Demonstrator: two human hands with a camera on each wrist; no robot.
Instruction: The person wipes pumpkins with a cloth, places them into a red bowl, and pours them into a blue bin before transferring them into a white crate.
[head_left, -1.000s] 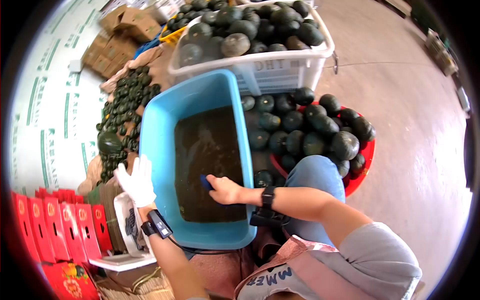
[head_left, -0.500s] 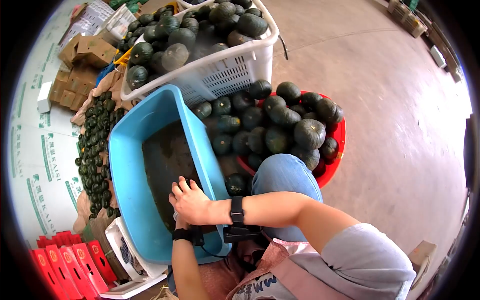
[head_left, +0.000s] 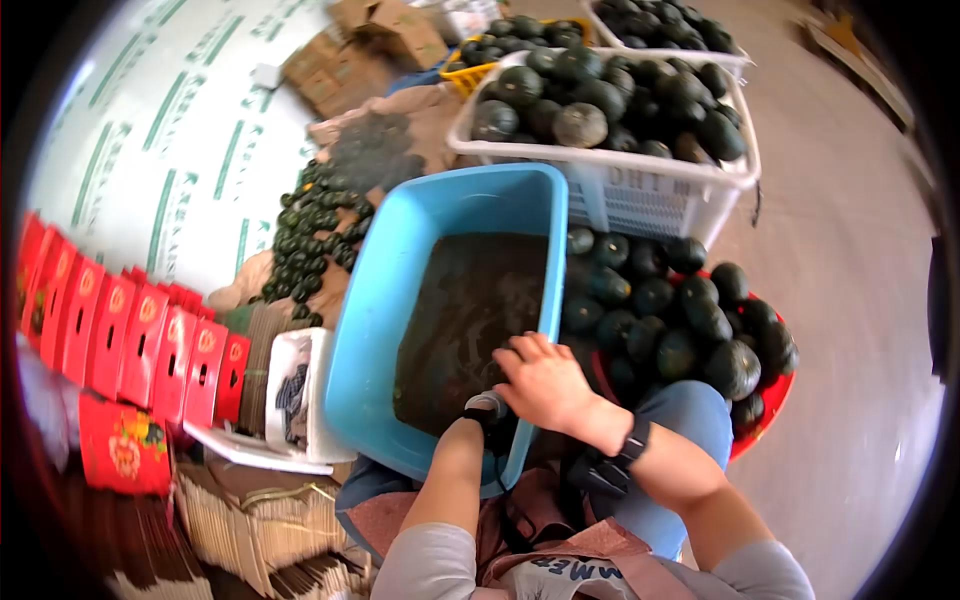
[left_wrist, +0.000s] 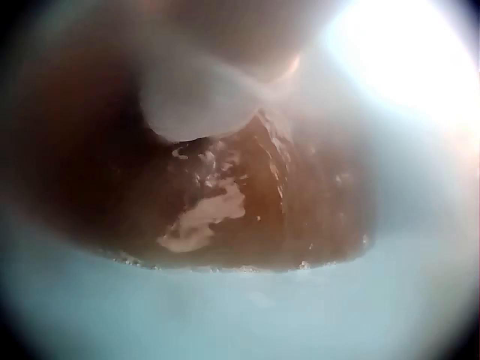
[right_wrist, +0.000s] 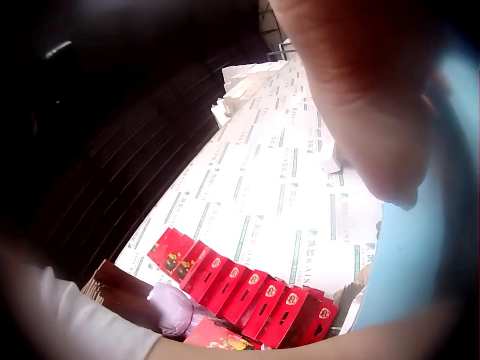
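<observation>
In the head view my bare right hand [head_left: 545, 385] is above the near right part of the blue basin [head_left: 345, 330], fingers spread and slightly bent. Its fingertips are right at my white-gloved left hand [head_left: 487, 402], which is low in the basin and mostly covered by the right. Brown, murky water [head_left: 480, 300] fills the basin's bottom. The left wrist view shows the glove [left_wrist: 195, 101] at the shiny water surface; what that hand holds, I cannot tell. A thumb [right_wrist: 390, 172] points down beside the basin wall in the right wrist view.
Dark green pumpkins [head_left: 675, 350] lie right of the basin, some in a red tub [head_left: 788, 395]. A white crate [head_left: 640, 205] of pumpkins stands behind. Small green squashes [head_left: 310, 240], a white foam box [head_left: 305, 345] and red cartons [head_left: 145, 340] are at the left.
My left hand has come from outside the basin's left side down into it. The right hand has moved to the left one; the blue thing it held no longer shows. The head view has shifted.
</observation>
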